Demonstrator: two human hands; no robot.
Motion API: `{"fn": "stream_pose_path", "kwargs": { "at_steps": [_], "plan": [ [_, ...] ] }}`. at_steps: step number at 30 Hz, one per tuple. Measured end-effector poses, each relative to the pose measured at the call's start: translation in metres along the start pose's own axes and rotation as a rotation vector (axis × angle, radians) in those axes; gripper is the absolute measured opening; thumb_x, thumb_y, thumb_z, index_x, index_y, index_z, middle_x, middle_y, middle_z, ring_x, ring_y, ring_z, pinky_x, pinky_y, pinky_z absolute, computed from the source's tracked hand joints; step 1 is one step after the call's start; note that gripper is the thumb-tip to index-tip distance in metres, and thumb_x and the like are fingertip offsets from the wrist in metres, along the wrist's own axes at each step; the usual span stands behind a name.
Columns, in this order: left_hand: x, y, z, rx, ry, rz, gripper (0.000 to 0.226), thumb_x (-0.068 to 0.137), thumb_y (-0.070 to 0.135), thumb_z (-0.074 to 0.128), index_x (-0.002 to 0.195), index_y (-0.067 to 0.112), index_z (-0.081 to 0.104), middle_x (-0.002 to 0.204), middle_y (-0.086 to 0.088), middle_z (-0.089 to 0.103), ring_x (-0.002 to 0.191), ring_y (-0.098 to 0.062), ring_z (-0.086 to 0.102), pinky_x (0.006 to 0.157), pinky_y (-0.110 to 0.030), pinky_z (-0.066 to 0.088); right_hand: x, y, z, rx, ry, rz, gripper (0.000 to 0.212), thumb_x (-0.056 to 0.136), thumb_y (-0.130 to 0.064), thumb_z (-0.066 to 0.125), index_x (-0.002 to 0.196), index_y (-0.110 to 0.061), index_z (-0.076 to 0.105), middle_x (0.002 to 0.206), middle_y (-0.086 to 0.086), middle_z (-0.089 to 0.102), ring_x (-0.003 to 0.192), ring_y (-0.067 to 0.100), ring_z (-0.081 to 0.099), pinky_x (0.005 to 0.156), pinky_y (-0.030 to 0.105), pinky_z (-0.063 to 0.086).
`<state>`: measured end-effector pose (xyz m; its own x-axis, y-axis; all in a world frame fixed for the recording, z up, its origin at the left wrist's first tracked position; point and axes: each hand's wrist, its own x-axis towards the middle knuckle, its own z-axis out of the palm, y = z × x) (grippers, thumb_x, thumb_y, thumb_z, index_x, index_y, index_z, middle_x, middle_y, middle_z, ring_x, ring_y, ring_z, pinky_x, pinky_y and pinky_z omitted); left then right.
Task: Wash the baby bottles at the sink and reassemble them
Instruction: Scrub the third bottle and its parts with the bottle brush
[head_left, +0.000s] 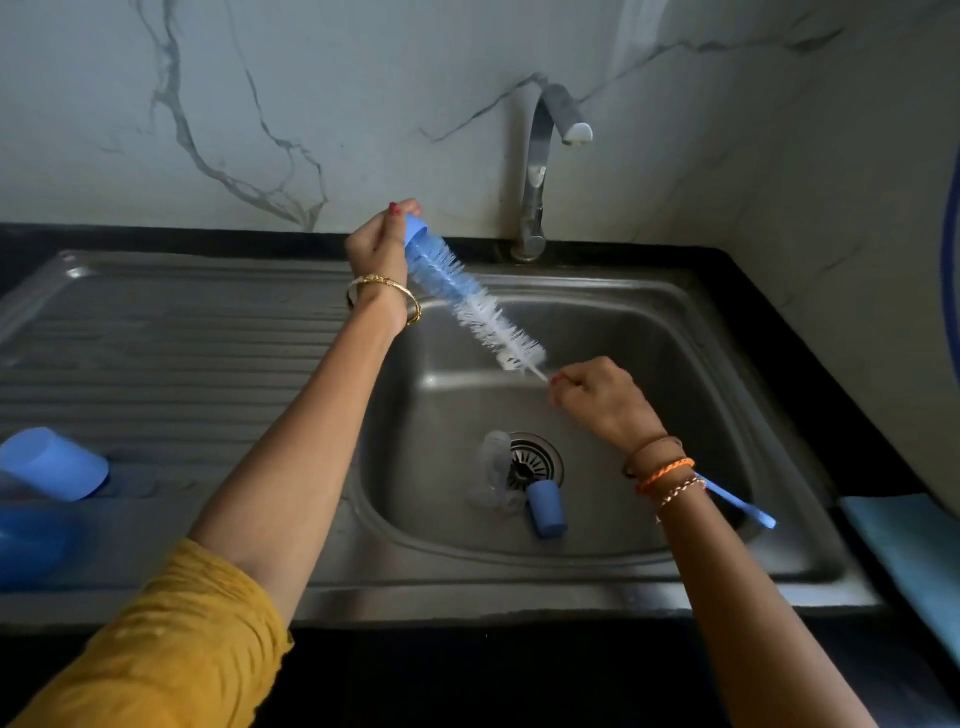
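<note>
My left hand is raised over the sink's back left corner, fingers closed on a small blue cap. The tip of a blue-and-white bottle brush is pushed inside that cap. My right hand grips the brush's wire stem just below the bristles, and its blue handle sticks out behind my wrist. In the sink basin, a clear bottle part lies beside the drain, with a small blue cylinder piece next to it.
A blue cup-shaped cap and a blurred blue bottle piece lie on the ribbed drainboard at the left. The faucet stands behind the basin with no water running. A light blue cloth lies on the black counter at the right.
</note>
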<state>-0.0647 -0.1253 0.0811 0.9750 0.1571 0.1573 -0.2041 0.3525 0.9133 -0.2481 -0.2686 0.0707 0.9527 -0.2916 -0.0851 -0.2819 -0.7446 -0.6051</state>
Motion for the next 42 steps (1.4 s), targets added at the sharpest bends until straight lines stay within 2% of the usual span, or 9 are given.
{"fn": "stream_pose_path", "kwargs": {
  "at_steps": [3,7,11,18,24,32,38,39,42],
  "plan": [
    [-0.003,-0.007,-0.007,0.082,-0.051,-0.005,0.024,0.094,0.007,0.048,0.101,-0.007,0.066,0.083,0.001,0.065,0.080,-0.011,0.060,0.076,-0.019,0.050,-0.004,-0.005,-0.010,0.257,-0.204,-0.174,0.031,0.091,-0.006,0.049,0.061,-0.012,0.056,0.041,-0.009,0.043,0.036,0.000,0.037,0.043,0.014,0.031],
    [-0.009,-0.011,-0.017,0.024,-0.071,-0.045,0.027,0.096,0.006,0.045,0.107,-0.015,0.060,0.083,0.000,0.067,0.083,-0.014,0.059,0.090,-0.031,0.046,0.000,0.001,-0.024,0.482,-0.045,-0.270,0.036,0.091,-0.010,0.055,0.055,-0.011,0.054,0.036,-0.010,0.038,0.035,0.001,0.031,0.039,0.010,0.022],
    [-0.011,-0.005,-0.021,-0.068,-0.102,-0.081,0.032,0.097,0.004,0.042,0.112,-0.021,0.052,0.082,-0.003,0.063,0.082,-0.017,0.057,0.090,-0.037,0.045,0.012,0.014,-0.018,0.666,0.084,-0.022,0.038,0.093,-0.019,0.054,0.055,-0.013,0.051,0.037,-0.010,0.039,0.029,0.001,0.028,0.031,0.010,0.020],
    [-0.011,-0.002,-0.014,-0.197,-0.020,-0.183,0.025,0.097,0.007,0.043,0.079,0.001,0.061,0.077,-0.005,0.061,0.071,-0.017,0.056,0.065,-0.026,0.049,0.019,0.023,0.014,0.224,0.096,0.006,0.043,0.095,-0.023,0.049,0.053,-0.013,0.052,0.058,0.007,0.054,0.059,0.015,0.049,0.064,0.026,0.041],
    [-0.002,-0.014,-0.020,-0.146,0.150,-0.184,0.026,0.095,0.004,0.046,0.101,-0.016,0.061,0.057,0.006,0.065,0.064,-0.013,0.057,0.064,-0.021,0.048,0.006,0.026,0.011,0.546,-0.020,-0.016,0.045,0.094,-0.018,0.052,0.050,-0.014,0.044,0.042,-0.007,0.036,0.033,0.001,0.028,0.036,0.013,0.022],
    [-0.012,-0.027,-0.017,0.063,0.179,-0.396,0.025,0.089,0.029,0.061,0.068,0.016,0.056,0.075,0.000,0.054,0.070,-0.014,0.053,0.055,-0.025,0.047,0.017,0.055,0.000,0.388,0.445,0.017,0.045,0.090,-0.024,0.055,0.050,-0.004,0.051,0.045,0.000,0.042,0.045,0.009,0.035,0.050,0.027,0.029],
    [-0.050,-0.079,-0.019,0.211,0.045,-0.527,0.015,0.084,0.005,0.066,0.071,0.010,0.060,0.038,0.013,0.056,0.039,0.001,0.055,0.054,-0.016,0.049,0.027,0.071,0.013,0.249,0.321,0.078,0.023,0.089,-0.017,0.053,0.079,-0.004,0.069,0.064,0.007,0.057,0.063,0.016,0.052,0.060,0.028,0.041],
    [-0.055,-0.089,-0.021,0.196,0.038,-0.582,0.004,0.084,0.002,0.065,0.080,0.002,0.063,0.047,0.008,0.063,0.044,0.000,0.059,0.060,-0.018,0.051,0.032,0.071,0.014,0.355,0.248,0.106,0.022,0.091,-0.012,0.049,0.085,-0.004,0.069,0.063,0.007,0.055,0.059,0.013,0.050,0.055,0.026,0.041],
    [-0.061,-0.116,-0.029,0.409,0.039,-0.721,0.043,0.086,0.019,0.065,0.120,-0.006,0.055,0.114,-0.014,0.064,0.101,-0.023,0.063,0.083,-0.028,0.045,0.044,0.075,0.015,0.564,0.038,0.179,0.033,0.096,-0.005,0.034,0.110,-0.016,0.062,0.058,0.002,0.048,0.038,0.001,0.042,0.035,0.012,0.031]
  ]
}}
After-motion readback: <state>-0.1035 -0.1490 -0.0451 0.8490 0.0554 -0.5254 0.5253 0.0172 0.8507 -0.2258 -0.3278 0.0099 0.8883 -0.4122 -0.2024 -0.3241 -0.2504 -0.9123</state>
